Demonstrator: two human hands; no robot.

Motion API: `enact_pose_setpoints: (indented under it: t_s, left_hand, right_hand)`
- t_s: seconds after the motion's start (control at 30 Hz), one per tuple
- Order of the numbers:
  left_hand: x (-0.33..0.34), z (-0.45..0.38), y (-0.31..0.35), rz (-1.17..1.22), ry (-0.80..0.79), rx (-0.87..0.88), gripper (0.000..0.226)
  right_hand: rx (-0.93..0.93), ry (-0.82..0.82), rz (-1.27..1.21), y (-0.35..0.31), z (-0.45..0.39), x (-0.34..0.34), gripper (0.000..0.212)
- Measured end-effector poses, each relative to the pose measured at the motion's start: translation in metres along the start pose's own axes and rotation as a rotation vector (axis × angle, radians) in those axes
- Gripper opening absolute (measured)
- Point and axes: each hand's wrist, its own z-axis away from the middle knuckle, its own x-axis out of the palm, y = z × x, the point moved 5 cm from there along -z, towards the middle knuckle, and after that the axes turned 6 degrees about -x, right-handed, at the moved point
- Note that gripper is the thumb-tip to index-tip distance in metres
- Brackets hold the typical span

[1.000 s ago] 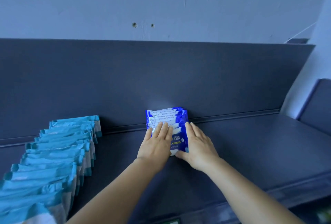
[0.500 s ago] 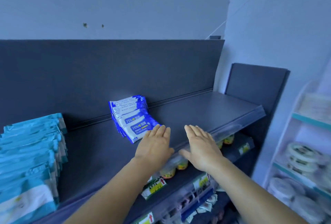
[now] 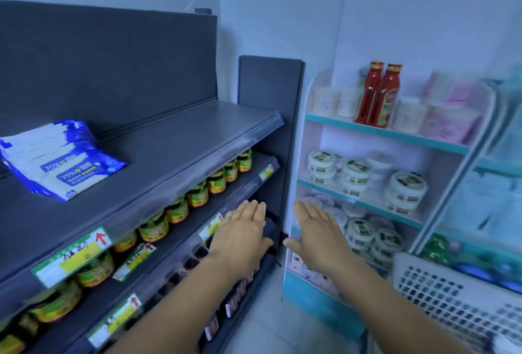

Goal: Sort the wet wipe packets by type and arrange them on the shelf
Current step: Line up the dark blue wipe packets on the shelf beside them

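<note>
A stack of blue-and-white wet wipe packets (image 3: 59,161) lies on the dark grey top shelf (image 3: 175,141) at the left, leaning against the shelf's back panel. My left hand (image 3: 243,233) and my right hand (image 3: 317,233) hover in the air to the right of and below that shelf, in front of the lower shelves. Both hands are flat with straight fingers and hold nothing. The teal packets are out of view.
Yellow-green jars (image 3: 197,195) line the shelf below, behind price tags (image 3: 76,254). To the right stands a pink-and-teal rack (image 3: 387,133) with red sauce bottles (image 3: 378,93) and white tubs (image 3: 356,170). A white perforated basket (image 3: 452,297) sits at the lower right.
My hands left the blue packets and drew back off the top shelf, down and to the right. The view swung right, so the teal packets slid out of sight.
</note>
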Motion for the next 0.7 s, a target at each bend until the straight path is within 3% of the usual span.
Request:
enact_pose_setpoints:
  t_s: [0.27, 0.7]
  left_hand:
    - [0.052, 0.0, 0.135, 0.064, -0.096, 0.195, 0.071]
    - [0.128, 0.035, 0.372, 0.078, -0.228, 0.414, 0.067]
  right_hand:
    - [0.241, 0.022, -0.027, 0.128, 0.099, 0.01, 0.079]
    - [0.453, -0.023, -0.078, 0.312, 0.269, 0.022, 0.081]
